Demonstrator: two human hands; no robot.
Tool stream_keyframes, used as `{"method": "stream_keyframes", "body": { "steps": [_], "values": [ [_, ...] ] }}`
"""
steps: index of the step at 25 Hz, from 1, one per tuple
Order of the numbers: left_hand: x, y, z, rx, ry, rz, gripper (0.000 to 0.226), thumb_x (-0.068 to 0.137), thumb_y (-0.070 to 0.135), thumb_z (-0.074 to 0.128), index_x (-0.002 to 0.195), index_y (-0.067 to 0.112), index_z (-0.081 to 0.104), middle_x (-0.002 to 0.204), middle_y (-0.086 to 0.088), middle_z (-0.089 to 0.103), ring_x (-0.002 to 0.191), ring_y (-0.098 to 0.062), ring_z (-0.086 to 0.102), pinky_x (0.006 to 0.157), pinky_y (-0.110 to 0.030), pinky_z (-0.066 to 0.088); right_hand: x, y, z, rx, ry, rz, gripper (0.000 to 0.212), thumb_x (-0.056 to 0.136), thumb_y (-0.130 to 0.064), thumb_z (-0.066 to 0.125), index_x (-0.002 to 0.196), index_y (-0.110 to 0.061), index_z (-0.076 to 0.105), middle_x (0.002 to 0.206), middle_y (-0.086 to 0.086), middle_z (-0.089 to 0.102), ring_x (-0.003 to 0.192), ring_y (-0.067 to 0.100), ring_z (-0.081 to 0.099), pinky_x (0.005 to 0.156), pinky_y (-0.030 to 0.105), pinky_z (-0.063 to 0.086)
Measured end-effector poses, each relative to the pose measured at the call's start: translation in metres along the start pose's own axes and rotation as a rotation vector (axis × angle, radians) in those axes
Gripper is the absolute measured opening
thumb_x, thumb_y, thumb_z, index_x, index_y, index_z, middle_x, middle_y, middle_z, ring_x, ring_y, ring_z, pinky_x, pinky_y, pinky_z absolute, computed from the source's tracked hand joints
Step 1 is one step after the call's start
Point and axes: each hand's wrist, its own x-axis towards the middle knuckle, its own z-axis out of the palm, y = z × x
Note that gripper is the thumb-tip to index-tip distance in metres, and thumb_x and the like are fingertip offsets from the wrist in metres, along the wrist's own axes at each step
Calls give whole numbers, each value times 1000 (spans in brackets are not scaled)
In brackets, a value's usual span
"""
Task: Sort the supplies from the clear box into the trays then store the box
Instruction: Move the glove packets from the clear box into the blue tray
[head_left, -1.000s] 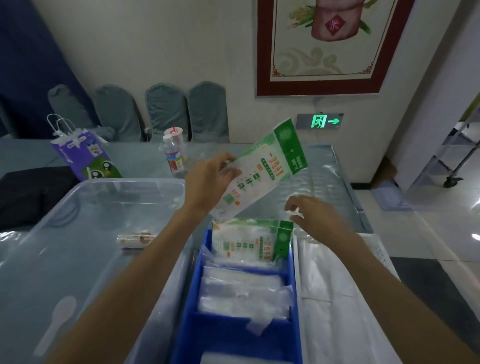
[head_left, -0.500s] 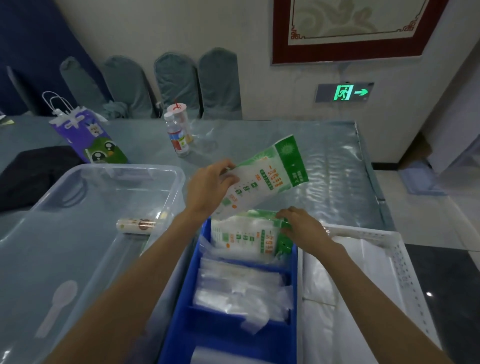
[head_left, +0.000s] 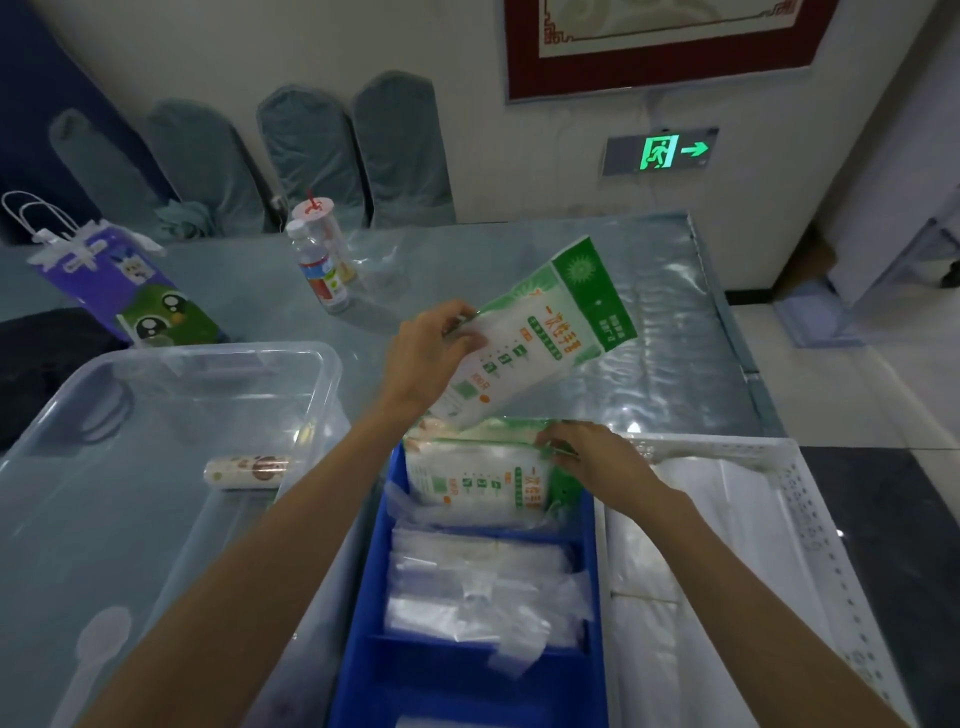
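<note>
My left hand (head_left: 423, 353) grips a green and white glove packet (head_left: 535, 332), tilted in the air just above the far end of the blue tray (head_left: 363, 644). My right hand (head_left: 592, 457) pinches the top right corner of a second, similar packet (head_left: 478, 480) that stands in the tray's far compartment. Clear plastic bags (head_left: 478, 587) fill the tray's middle compartment. The clear box (head_left: 161, 467) sits to the left and holds a small patterned roll (head_left: 247, 470) and a white plastic spoon (head_left: 98, 644).
A white perforated tray (head_left: 810, 525) with white bags lies right of the blue one. On the glass table stand a purple gift bag (head_left: 124, 291), a bottle (head_left: 319, 273) and a clear cup. Dark cloth lies at the far left. Covered chairs line the wall.
My left hand has brought the packet lower, close over the blue tray. My right hand came down from the air and took hold of the packet in the tray. The camera tilted downward.
</note>
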Motion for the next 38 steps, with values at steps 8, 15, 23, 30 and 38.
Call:
{"method": "stream_keyframes", "body": {
  "steps": [8,15,23,30,38],
  "values": [
    [2,-28,5,148,-258,-2,13,81,24,70,93,24,66,91,3,68,87,-14,64,75,-35,52,-20,6,0,25,-8,43,38,94,-12,49,125,-31,57,126,-1,62,102,16,62,84,33,55],
    [-1,-43,17,309,-461,-52,20,82,23,69,101,19,66,87,5,63,83,-17,60,65,-28,41,-34,12,-8,33,52,42,33,97,-16,49,126,-28,59,122,-2,63,104,13,60,84,25,49],
    [-7,-50,50,337,-558,-64,26,76,25,76,100,20,69,95,2,68,90,-19,62,84,-41,51,-41,23,-8,44,142,39,28,96,-20,52,122,-28,59,116,-9,64,100,7,60,82,23,49],
    [-8,-54,46,104,-553,-72,8,77,13,75,80,13,69,70,7,60,68,-8,56,67,-21,39,-20,9,-7,6,241,-59,46,92,-24,59,136,-28,45,138,-8,47,129,14,37,105,33,37],
    [-22,-68,51,107,-566,-122,17,78,15,75,93,7,71,83,-1,66,73,-9,56,67,-16,38,4,-6,13,-195,150,-104,53,91,-27,59,140,-32,41,151,-11,34,142,15,20,114,39,17]
  ]
}}
